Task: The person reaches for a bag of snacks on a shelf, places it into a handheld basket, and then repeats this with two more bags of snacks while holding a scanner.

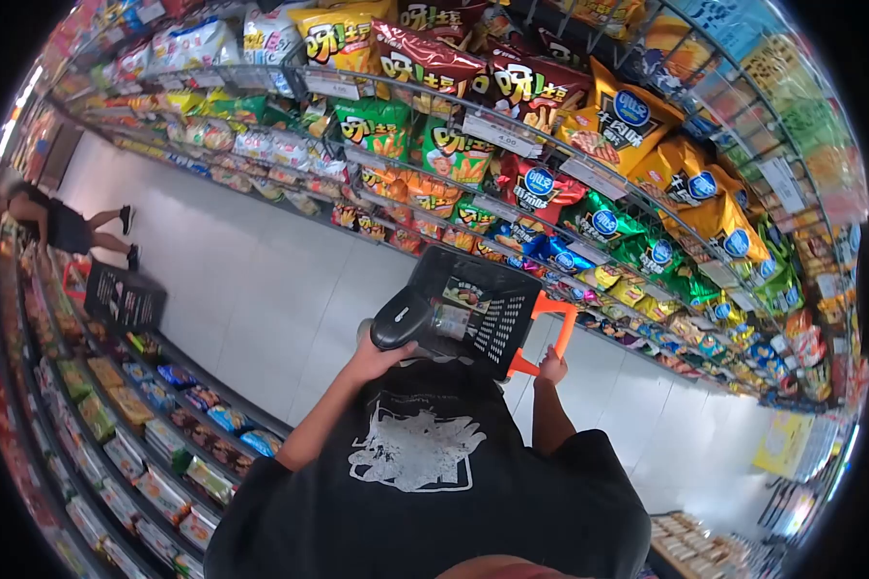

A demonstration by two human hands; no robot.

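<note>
My left hand (381, 359) is closed around a smooth black oval object (402, 320) with a small white mark; its kind I cannot make out. It sits over the left side of a black shopping basket (509, 333). My right hand (553, 367) grips the orange handle (568, 326) of that basket, fingers wrapped round it. Inside the basket lie a printed package (465, 292) and a pale, clear-looking pack (451, 320). The basket hangs in front of my black T-shirt (415, 521).
Shelves of snack bags (454, 150) curve along the far side behind wire rails. A lower shelf with boxed goods (164, 434) runs on the left. In the aisle (251, 261), another person (58, 220) stands at the left shelves near a black basket (124, 297).
</note>
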